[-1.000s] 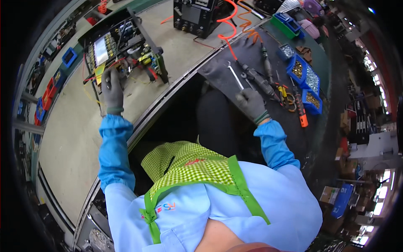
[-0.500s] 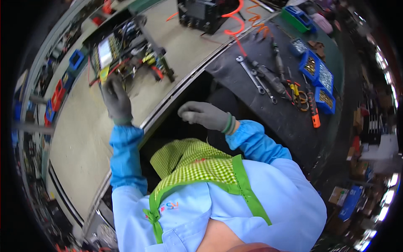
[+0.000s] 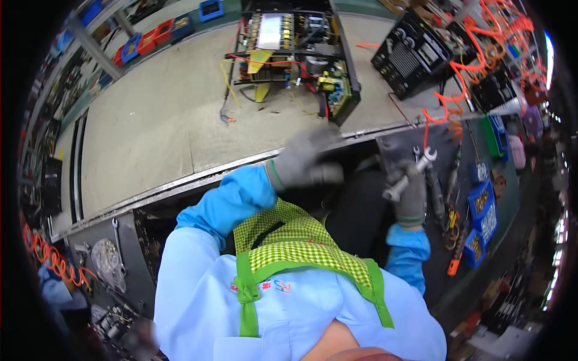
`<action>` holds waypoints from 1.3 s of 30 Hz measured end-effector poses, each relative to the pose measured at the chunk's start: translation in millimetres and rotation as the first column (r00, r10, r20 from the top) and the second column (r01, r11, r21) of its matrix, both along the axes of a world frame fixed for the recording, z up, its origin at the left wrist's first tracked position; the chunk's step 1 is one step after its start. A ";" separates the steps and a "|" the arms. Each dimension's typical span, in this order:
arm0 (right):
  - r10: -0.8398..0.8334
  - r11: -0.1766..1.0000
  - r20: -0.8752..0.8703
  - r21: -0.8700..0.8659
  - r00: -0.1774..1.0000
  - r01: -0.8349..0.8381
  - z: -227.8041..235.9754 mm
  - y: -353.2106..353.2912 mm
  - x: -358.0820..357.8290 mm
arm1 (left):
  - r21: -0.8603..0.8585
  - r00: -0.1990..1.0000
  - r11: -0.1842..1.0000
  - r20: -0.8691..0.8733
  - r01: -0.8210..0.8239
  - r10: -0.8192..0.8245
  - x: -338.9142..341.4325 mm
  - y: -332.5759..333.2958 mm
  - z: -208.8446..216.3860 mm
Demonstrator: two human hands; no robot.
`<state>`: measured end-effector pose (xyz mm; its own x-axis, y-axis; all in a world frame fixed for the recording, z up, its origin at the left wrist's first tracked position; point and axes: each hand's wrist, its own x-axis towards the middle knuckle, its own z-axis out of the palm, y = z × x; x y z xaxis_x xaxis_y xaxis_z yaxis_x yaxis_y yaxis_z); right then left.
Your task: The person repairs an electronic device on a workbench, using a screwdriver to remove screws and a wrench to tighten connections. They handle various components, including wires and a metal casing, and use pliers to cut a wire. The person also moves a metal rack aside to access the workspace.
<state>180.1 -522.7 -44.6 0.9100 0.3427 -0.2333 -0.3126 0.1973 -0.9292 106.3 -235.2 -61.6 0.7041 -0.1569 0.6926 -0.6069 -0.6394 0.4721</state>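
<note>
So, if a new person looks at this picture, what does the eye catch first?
Probably the right hand in a grey glove, gripping a silver wrench above the dark tool mat. Next, the opened machine with coloured wires at the top of the grey workbench, and the left hand at the bench edge.

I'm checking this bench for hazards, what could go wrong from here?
The right hand grips a silver open-ended wrench near the dark tool mat's edge; it could slip off. Loose red and yellow wires trail from the open electronics chassis, so the gloved left hand might snag them.
</note>
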 end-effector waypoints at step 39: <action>-0.146 0.901 0.161 -0.385 0.976 0.198 -93.9 316.2 77.9 | -0.643 0.598 0.344 -0.765 -0.685 -0.239 119.7 121.5 -68.2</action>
